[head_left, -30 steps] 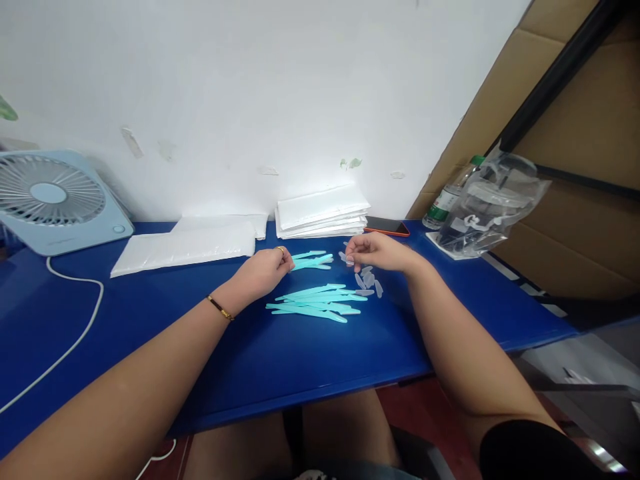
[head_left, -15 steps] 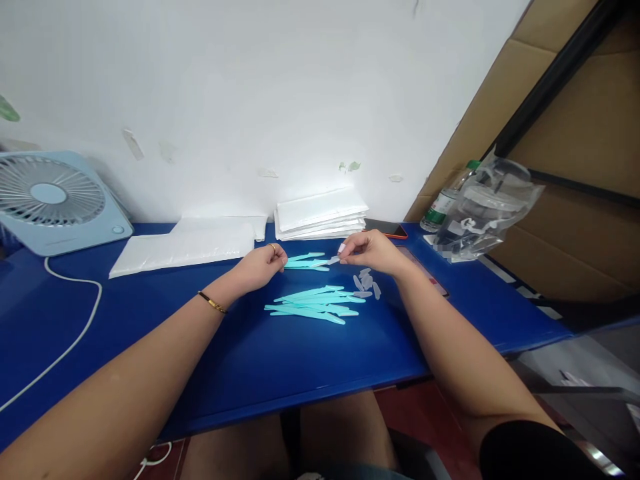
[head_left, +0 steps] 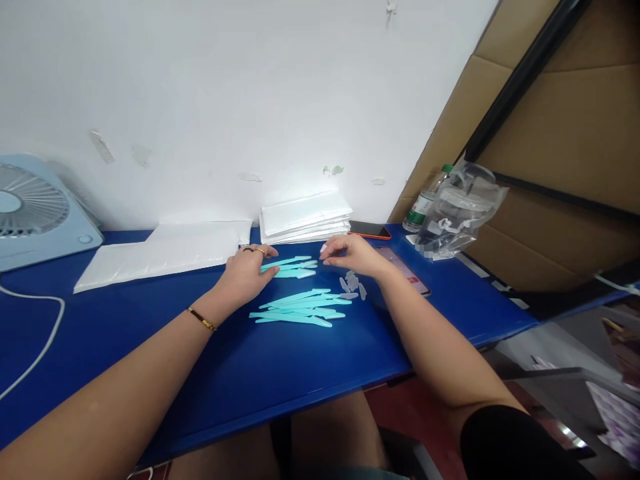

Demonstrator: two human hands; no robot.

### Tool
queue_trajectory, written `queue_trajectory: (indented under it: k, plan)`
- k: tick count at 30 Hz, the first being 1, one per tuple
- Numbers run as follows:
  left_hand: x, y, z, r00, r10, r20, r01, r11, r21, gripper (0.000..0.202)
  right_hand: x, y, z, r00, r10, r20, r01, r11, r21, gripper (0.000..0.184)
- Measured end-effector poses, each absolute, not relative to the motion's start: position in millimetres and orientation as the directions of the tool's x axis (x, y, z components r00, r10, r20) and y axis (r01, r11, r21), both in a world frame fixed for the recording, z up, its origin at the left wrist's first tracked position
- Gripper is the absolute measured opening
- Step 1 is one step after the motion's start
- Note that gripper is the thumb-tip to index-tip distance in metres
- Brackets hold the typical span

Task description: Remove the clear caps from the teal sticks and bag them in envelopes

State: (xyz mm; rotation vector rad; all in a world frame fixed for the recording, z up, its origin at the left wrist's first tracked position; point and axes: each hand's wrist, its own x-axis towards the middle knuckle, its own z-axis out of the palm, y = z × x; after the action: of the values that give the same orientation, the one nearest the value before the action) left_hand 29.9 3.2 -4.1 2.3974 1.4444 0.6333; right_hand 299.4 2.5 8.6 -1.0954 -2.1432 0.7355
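Several turquoise eyebrow razors (head_left: 295,273) lie at the back of the blue table, their handle ends partly hidden by my left hand (head_left: 247,270). That hand is open, thumb and fingers apart around the handles. Just right of the razor tips is my right hand (head_left: 350,253), its curved fingers parted from the thumb and no object visible between them. A second bunch of turquoise eyebrow razors (head_left: 300,310) lies nearer to me, fanned out with the blades to the right. Beneath my right wrist sits a small heap of translucent blade caps (head_left: 351,285).
White padded envelopes (head_left: 305,215) are stacked at the wall, with flat white packaging (head_left: 165,257) to their left. Two phones, one dark (head_left: 370,230) and one with a lit screen (head_left: 400,267), lie right. A bottle (head_left: 420,208), a bagged cup (head_left: 463,213) and a fan (head_left: 40,207) flank the table.
My left hand has gone from a pinch on a razor to spread fingers. A clear cap that was in my right fingers at a razor tip no longer shows there. The view has shifted right.
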Motion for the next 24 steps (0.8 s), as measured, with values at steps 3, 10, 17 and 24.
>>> queue_trajectory:
  k: [3,10,17,24]
  plan:
    - [31,-3,-2,0.512,0.838,0.187,0.737,-0.541,0.405,0.035,321,1,21,-0.599,0.793,0.110,0.585,0.527,-0.616,0.017]
    - [43,-18,-3,0.659,0.752,-0.013,0.691,-0.599,0.404,0.022,327,2,16,-0.665,0.729,-0.161,0.687,0.512,-0.516,0.020]
    - [41,-19,-5,0.598,0.801,-0.008,0.730,-0.540,0.420,0.026,321,-1,17,-0.584,0.806,-0.098,0.683,0.422,-0.597,0.018]
    - [43,-21,-6,0.593,0.805,0.013,0.736,-0.548,0.398,0.025,323,-1,15,-0.479,0.878,0.003,0.495,0.272,-0.825,0.025]
